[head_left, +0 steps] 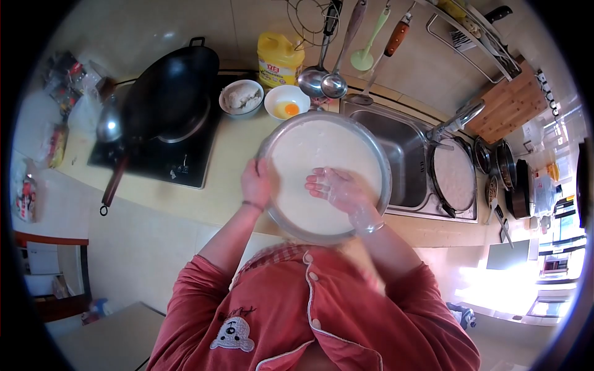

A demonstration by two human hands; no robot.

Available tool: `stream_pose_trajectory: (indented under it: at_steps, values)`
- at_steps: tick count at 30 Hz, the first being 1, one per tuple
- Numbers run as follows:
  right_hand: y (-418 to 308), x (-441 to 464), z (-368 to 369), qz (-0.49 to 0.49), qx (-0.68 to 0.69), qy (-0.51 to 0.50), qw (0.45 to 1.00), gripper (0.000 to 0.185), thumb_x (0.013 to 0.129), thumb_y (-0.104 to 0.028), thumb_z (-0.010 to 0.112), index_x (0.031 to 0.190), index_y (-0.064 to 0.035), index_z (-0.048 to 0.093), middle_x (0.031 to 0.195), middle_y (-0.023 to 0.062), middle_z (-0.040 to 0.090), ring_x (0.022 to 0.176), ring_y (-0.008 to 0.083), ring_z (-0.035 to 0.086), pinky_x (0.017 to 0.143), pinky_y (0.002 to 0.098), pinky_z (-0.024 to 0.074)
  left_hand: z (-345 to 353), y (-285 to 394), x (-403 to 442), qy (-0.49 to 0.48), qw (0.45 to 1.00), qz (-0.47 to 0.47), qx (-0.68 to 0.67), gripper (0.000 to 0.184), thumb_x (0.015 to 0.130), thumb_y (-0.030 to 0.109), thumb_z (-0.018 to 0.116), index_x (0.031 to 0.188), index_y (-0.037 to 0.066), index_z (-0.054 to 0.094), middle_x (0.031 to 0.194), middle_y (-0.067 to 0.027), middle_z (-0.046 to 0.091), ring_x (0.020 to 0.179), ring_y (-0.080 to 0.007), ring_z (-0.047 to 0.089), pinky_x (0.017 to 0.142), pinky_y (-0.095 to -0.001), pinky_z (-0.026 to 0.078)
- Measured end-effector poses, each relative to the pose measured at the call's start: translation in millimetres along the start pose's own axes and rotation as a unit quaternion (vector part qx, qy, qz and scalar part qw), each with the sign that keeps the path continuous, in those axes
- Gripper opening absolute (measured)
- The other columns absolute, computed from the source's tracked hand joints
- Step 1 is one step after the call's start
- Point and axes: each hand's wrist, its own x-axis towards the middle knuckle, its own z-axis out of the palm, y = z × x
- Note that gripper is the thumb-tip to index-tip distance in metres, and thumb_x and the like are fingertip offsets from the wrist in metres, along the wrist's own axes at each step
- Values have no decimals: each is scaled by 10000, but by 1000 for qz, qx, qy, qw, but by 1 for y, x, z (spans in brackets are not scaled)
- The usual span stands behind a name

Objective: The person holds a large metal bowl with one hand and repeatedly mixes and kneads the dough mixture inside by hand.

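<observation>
A wide metal basin (384, 167) filled with white liquid stands on the counter's front part. My left hand (255, 182) grips the basin's left rim, fingers bent against its side. Over the liquid, right of the basin's middle, is my right hand (337, 188), palm turned up, fingers stretched out and wet with white liquid; nothing lies in it. Behind the basin are a white bowl (301, 96) with a cracked egg and a bowl (226, 106) holding white powder.
A black wok (170, 86) sits on the cooktop at the left, its handle toward me. Behind the bowls stands a yellow jug (278, 59). Ladles (334, 85) hang above. Right are the steel sink (402, 148) and a round white-covered tray (453, 176).
</observation>
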Motion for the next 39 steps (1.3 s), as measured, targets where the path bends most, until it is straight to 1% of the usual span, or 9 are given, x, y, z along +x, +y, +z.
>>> stream_pose_trajectory:
  at_steps: [1,6,12,20,22,24,25,32,39]
  values:
    - [-1,1,-1,14,37,6,999,342,889,-193,475,1107,70,448,1100,222,514,1041,332,511,897,414,427,-1,3,0,-5,1000,-11,-2,280,867,263,454,858,-7,527,771,-234,560,724,-399,541,636,-421,424]
    - [3,1,0,10,91,7,996,342,881,-150,478,1121,89,424,1100,246,510,1036,354,513,899,420,431,-1,4,-2,2,1000,-4,-16,277,868,260,452,855,-7,526,765,-233,559,717,-394,543,634,-419,425]
    - [2,-6,5,-55,-28,-49,997,301,850,-78,511,1105,76,463,1072,243,535,1011,347,536,890,411,441,-2,6,-1,-3,1000,-5,-23,278,867,258,452,854,-9,527,758,-232,559,713,-390,547,628,-415,427]
    - [3,0,-8,18,6,66,998,320,880,-209,493,1052,60,478,1035,223,554,977,322,555,878,406,449,1,-1,0,7,1000,10,-5,282,867,265,459,856,-7,532,756,-232,562,713,-394,549,623,-422,428]
    - [1,-2,-3,15,52,39,998,319,882,-202,486,1058,64,474,1046,224,548,993,320,547,885,405,444,2,-1,-1,12,1000,13,-2,300,883,279,452,878,-5,548,691,-142,561,632,-243,537,609,-337,426]
    - [2,-3,-1,12,98,12,995,319,885,-194,479,1065,69,471,1058,225,542,1010,319,539,893,404,439,0,2,-1,9,1000,8,-6,294,876,275,454,871,-5,543,722,-187,562,672,-317,544,615,-378,428]
    - [3,-4,-1,-18,63,-2,998,306,877,-164,487,1071,72,466,1067,225,538,1024,317,531,899,401,435,0,3,-1,6,1000,4,-10,287,868,270,457,865,-5,538,753,-231,563,712,-392,551,621,-418,430]
    - [1,-9,10,-58,-30,12,998,308,801,4,552,1090,63,460,1043,193,557,1004,289,550,879,356,453,0,4,-1,6,1000,3,-12,289,867,273,458,862,-4,539,757,-232,564,713,-391,552,625,-419,430]
    - [5,1,17,-46,-181,112,976,152,812,-27,547,954,28,557,909,129,608,814,218,611,720,300,509,-1,6,-1,12,1000,4,3,296,867,281,457,867,-4,539,763,-230,564,721,-396,547,631,-422,429]
